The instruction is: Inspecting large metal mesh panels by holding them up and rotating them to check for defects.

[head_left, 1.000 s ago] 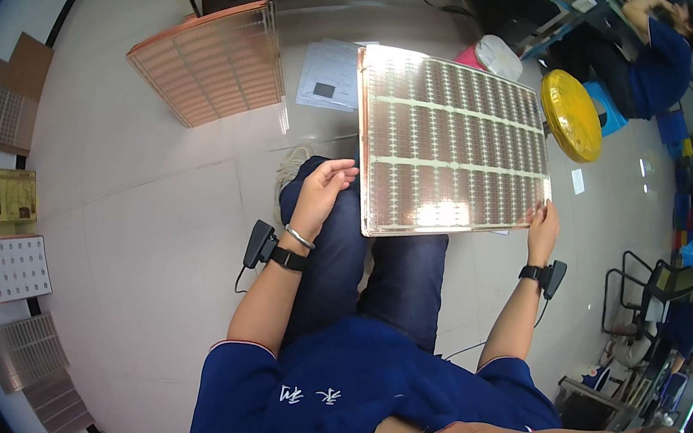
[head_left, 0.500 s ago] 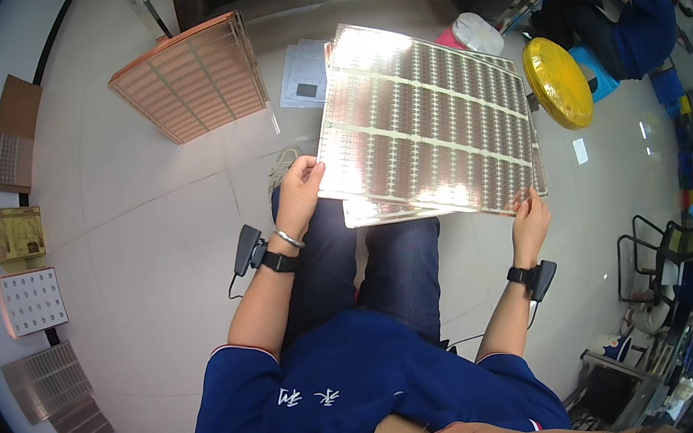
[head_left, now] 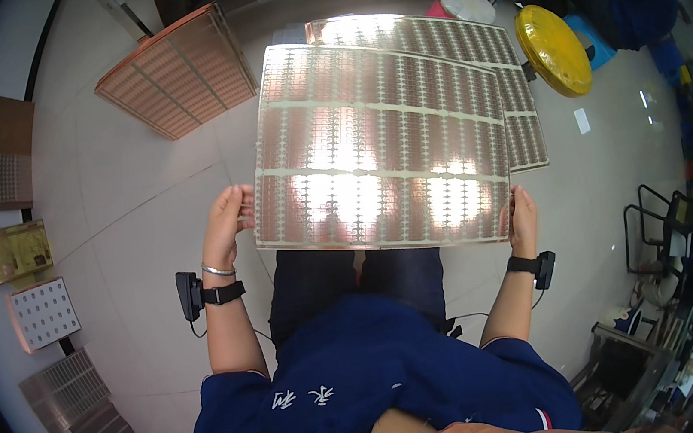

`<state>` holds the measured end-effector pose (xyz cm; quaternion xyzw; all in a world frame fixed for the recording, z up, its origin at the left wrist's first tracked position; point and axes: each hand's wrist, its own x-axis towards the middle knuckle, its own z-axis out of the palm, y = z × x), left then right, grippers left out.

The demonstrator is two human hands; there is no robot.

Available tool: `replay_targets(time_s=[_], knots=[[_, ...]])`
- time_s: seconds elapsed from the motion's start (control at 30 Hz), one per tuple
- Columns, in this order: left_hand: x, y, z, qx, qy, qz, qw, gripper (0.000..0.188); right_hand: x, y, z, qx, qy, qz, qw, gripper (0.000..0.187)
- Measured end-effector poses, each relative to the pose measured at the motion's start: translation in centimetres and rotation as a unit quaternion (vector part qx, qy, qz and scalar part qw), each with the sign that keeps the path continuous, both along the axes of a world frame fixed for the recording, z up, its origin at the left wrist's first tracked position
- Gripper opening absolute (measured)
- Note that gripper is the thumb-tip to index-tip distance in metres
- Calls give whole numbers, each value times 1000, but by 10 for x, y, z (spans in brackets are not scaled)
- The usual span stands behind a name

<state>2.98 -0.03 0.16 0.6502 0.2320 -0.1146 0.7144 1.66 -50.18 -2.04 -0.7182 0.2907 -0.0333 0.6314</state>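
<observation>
A shiny copper-coloured patterned circuit board panel (head_left: 381, 147) is spread between my two hands, above my lap. My left hand (head_left: 228, 218) is at its left edge, the fingertips partly behind it. At the lower right corner, my right hand (head_left: 525, 216) grips the edge between thumb and fingers. Beyond it lies a second, similar panel (head_left: 520, 100), showing only along the back and right side. The front panel covers the rest of it, and what supports it is hidden. Bright glare washes out parts of both surfaces.
A stack of copper panels (head_left: 182, 72) leans at the far left. A round yellow-covered stool (head_left: 553, 50) and a white-topped one (head_left: 468, 5) stand far right, near a seated person (head_left: 640, 3). Sample boards (head_left: 43, 314) line the left wall. A chair (head_left: 676, 219) is at right.
Both hands have brought the front panel left and toward me. More of the similar panel behind now shows at its back and right. My left hand has shifted further left.
</observation>
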Motion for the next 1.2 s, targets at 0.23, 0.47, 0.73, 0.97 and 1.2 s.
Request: replay_targets(time_s=[0.23, 0.47, 0.73, 0.97, 1.2], knots=[[26, -32, -13, -118, -37, 69, 990, 27, -8, 4, 8, 95, -64, 23, 993, 28], [22, -30, -26, -51, -63, 45, 996, 22, -15, 17, 45, 78, -117, 46, 989, 31], [8, -20, -25, -74, -71, 105, 989, 20, -12, 33, 64, 86, -151, 52, 983, 32], [-4, -4, -34, -58, -114, 124, 984, 20, -12, 40, 78, 70, -152, 74, 983, 28], [-13, 2, -32, -54, -145, 171, 973, 23, -15, 38, 73, 53, -174, 119, 976, 25]])
